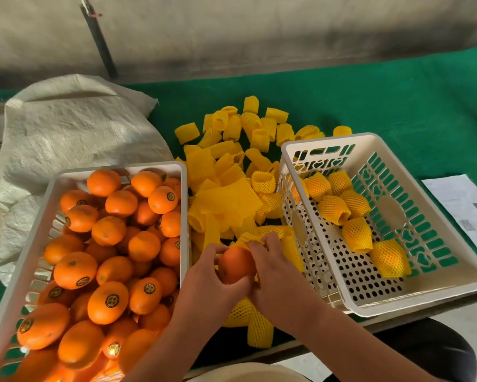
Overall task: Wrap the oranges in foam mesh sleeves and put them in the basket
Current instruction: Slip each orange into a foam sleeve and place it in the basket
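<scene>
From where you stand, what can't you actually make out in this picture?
Head view only:
- Orange being wrapped: both hands cover its sides; how far the sleeve is on is hidden by the right hand and left hand.
- Left basket: lower layers buried under the top oranges; its near end is cut off by the bottom edge.
- Paper sheet: print too small, cut off by the right edge.
- Orange stickers: too small to read.

Ahead of you runs a grey, stained wall (pixel 259 31) with a dark pole (pixel 99 42) leaning against it. Your bench (pixel 397 100) is covered in green cloth. A pale woven sack (pixel 66 128) slumps at its left end, partly sunlit.
</scene>
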`<move>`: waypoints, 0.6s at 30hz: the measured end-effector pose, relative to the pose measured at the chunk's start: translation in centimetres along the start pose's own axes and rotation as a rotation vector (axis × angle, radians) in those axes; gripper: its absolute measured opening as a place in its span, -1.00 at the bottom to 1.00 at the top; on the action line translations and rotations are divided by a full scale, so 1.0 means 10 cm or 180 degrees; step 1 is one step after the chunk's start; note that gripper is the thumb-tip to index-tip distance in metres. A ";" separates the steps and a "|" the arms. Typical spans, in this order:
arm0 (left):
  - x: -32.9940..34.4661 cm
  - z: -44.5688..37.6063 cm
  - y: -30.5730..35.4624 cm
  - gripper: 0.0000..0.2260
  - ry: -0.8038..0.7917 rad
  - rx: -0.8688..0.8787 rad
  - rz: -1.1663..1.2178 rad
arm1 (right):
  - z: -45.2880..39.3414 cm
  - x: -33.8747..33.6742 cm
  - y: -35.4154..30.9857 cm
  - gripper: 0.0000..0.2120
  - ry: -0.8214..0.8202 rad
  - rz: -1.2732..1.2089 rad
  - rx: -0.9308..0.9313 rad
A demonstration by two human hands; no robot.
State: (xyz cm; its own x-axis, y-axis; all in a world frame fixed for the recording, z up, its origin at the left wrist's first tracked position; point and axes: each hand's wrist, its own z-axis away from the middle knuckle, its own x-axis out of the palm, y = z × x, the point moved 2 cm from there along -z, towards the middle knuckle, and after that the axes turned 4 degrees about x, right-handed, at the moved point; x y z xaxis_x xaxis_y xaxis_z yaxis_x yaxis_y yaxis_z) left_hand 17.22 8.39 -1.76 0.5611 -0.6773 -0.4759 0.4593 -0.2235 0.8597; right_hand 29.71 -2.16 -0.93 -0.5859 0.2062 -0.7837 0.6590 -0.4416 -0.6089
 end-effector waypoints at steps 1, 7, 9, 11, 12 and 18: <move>0.00 0.03 0.03 -0.41 0.0187 0.0029 -0.0064 | 0.02 -0.03 -0.07 -0.46 0.0036 0.0041 -0.0061; -0.04 0.01 0.08 -0.51 0.1080 0.0049 -0.0353 | 0.22 -0.09 -0.45 -0.29 0.0017 0.0342 -0.0635; -0.09 -0.01 0.04 -0.52 0.1185 0.0102 -0.0389 | 0.26 -0.06 -0.50 -0.26 -0.0065 0.0324 -0.0830; -0.13 -0.01 0.01 -0.40 0.1191 0.0224 -0.0380 | 0.27 -0.06 -0.52 -0.27 -0.0178 0.0104 -0.0871; -0.15 0.00 0.00 -0.34 0.1170 0.0351 -0.0486 | 0.28 -0.07 -0.51 -0.28 -0.0195 0.0002 -0.0892; -0.17 0.03 0.04 -0.30 0.1247 0.0706 -0.0834 | 0.21 -0.27 -0.37 -0.20 0.0620 -0.0961 -0.0257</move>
State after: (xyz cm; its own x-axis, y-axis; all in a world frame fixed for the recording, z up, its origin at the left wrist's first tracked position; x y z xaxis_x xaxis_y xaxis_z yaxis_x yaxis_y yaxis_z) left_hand 16.27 9.25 -0.60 0.6820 -0.2752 -0.6776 0.4857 -0.5223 0.7009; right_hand 27.82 -2.89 3.67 -0.6641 0.4826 -0.5710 0.5097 -0.2666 -0.8180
